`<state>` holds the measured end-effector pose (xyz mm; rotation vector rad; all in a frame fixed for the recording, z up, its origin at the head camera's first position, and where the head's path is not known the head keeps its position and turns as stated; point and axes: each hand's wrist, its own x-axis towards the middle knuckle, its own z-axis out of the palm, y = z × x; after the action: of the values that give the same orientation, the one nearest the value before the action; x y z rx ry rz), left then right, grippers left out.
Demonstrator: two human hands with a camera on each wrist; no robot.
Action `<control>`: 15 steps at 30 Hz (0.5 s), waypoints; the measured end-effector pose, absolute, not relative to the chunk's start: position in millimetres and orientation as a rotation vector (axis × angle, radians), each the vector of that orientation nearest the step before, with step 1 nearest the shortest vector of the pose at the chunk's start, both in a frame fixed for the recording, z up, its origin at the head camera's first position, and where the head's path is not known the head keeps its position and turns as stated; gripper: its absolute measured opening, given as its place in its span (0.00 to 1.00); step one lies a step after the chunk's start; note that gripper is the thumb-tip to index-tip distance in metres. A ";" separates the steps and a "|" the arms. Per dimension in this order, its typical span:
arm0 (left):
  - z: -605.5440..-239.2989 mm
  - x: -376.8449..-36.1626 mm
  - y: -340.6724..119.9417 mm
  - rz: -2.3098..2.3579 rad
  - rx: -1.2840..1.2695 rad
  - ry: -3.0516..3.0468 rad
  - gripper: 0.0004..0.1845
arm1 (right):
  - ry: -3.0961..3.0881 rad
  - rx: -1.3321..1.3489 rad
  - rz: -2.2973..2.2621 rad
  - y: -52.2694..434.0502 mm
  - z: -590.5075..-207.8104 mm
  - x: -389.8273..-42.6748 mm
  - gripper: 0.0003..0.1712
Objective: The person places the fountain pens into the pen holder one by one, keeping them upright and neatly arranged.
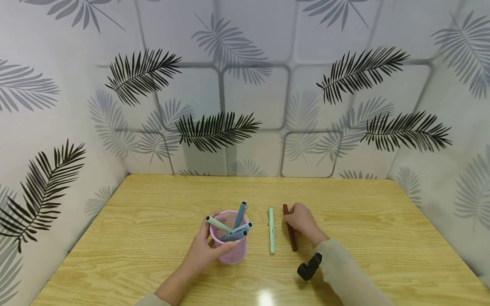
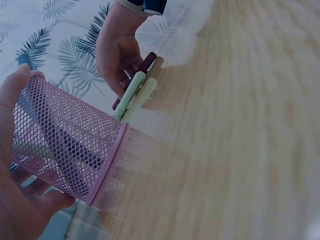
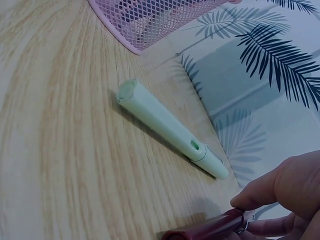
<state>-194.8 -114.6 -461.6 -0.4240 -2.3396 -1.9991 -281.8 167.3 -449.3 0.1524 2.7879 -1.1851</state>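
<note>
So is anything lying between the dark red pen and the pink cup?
Yes: the light green pen lies flat on the table between the dark red pen under the right hand and the pink cup.

The mesh pen cup (image 1: 231, 250) is pink, holding blue pens (image 1: 240, 213) and one pale green pen (image 1: 217, 223). On the light yellow wood-grain table (image 1: 153, 221) lie a mint green pen (image 1: 271, 230) and a dark red-brown pen (image 1: 292, 238). The white walls (image 1: 268, 85) carry black and grey palm-leaf prints; the sleeves (image 1: 344, 272) are beige
</note>
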 end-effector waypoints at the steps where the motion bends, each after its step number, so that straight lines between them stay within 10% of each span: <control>1: -461.3 -194.7 -114.6 -1.998 -0.425 -2.339 0.42 | 2.784 0.158 -1.192 167.5 -448.7 -281.6 0.07; 15: -460.1 -193.6 -113.8 -1.985 -0.421 -2.341 0.43 | 2.775 0.163 -1.329 171.9 -443.2 -274.9 0.12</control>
<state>-193.6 -113.8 -460.1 -0.4211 -2.3411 -1.9847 -274.9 171.9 -443.2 0.1631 2.7753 -1.3287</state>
